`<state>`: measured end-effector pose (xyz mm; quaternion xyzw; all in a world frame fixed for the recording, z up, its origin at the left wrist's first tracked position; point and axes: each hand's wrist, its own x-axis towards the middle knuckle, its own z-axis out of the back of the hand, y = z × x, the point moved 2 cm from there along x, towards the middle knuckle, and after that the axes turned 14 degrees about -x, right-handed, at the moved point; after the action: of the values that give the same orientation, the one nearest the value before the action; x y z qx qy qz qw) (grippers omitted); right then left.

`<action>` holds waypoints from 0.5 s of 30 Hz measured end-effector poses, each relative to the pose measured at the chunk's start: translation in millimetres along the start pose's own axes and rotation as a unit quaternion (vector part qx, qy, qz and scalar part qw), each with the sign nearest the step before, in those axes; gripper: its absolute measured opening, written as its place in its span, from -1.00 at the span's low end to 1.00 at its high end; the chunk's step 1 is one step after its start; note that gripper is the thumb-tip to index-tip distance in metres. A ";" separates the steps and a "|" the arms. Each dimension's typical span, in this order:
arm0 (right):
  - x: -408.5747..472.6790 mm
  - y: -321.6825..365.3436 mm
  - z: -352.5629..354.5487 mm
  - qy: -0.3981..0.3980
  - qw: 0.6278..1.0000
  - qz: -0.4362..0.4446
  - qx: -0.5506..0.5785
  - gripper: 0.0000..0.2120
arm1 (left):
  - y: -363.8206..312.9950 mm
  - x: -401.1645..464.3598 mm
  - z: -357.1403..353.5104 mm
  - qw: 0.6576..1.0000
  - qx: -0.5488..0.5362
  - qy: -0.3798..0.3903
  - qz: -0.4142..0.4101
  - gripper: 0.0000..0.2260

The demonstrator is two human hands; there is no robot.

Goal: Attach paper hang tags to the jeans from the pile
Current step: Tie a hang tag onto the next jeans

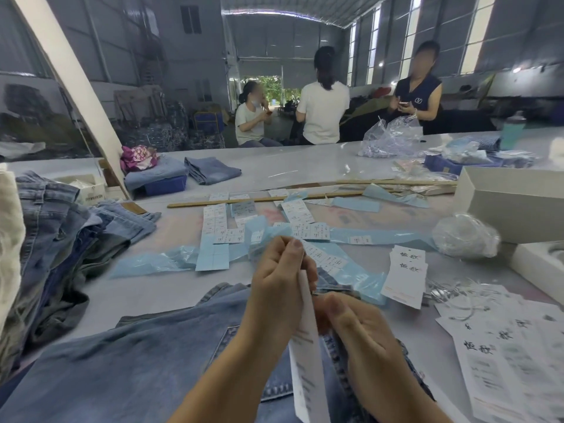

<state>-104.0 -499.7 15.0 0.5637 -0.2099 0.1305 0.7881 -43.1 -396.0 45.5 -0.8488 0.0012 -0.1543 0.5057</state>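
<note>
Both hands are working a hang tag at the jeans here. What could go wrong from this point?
The left hand and right hand crowd the jeans, hiding the attachment point, so the hang tag could be fixed wrongly. Loose sticker sheets and blue backing strips nearby might snag.

1. We read two large black brush-style Chinese characters, apparently 恒欣, on the fanned stack of white hang tags (406, 274).
2. Nearer us from that stack, the same two characters stand on the loose white tags (500, 358); their smaller lines are blurred.
3. Beyond the stack, the small sticker sheets (215, 219) bear print too small to read.
</note>
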 end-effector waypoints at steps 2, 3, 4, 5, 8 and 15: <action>-1.9 1.3 6.0 0.050 0.996 -0.046 0.059 -0.50 | 5.8 -2.0 -13.9 0.999 0.037 0.017 -0.017 -0.74; -3.5 1.3 10.9 0.064 0.990 -0.069 0.101 -0.51 | 7.9 -2.6 -20.9 0.997 0.061 0.026 -0.030 -0.75; -4.8 2.2 16.5 0.077 0.981 -0.091 0.150 -0.53 | 9.3 -2.2 -28.0 0.994 0.091 0.035 -0.044 -0.76; -6.5 2.9 22.9 0.087 0.974 -0.103 0.180 -0.55 | 10.8 -0.8 -35.3 0.990 0.120 0.043 -0.056 -0.77; -10.1 1.7 46.4 0.066 0.979 -0.099 0.168 -0.75 | 19.6 8.7 -57.6 0.983 0.161 0.053 -0.071 -0.79; -19.2 -50.7 123.1 -0.135 0.961 -0.241 0.012 -0.74 | 65.4 34.3 -113.6 0.977 0.190 0.097 0.009 -0.79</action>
<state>-121.1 -632.0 -2.5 0.6192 -0.1707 -0.1380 0.7539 -30.3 -530.8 48.3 -0.7183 0.0286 -0.2287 0.6565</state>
